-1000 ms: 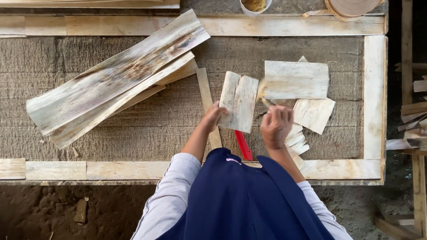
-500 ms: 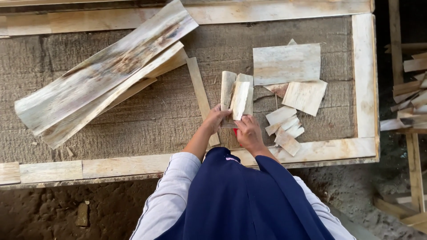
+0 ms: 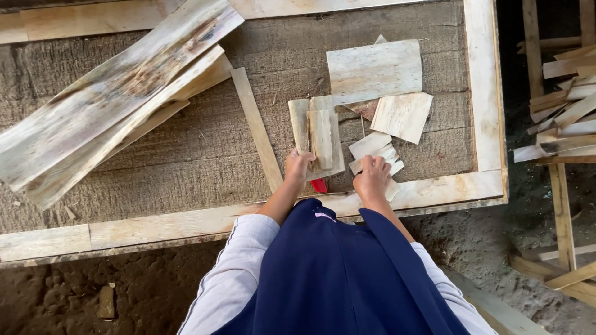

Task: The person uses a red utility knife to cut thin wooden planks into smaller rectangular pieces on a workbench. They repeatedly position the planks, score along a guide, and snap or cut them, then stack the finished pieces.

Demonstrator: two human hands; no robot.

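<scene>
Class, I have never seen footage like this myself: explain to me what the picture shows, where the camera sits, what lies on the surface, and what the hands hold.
There is no machine here: a person works with two bare hands. The single picture comes from a camera worn on the head, looking straight down. The left hand rests on a small stack of short wood slats. The right hand rests on a heap of small wood scraps. Between the hands a red object peeks out; what it is cannot be told. On the framed work table also lie long pale boards, one thin strip and two larger flat pieces.
</scene>
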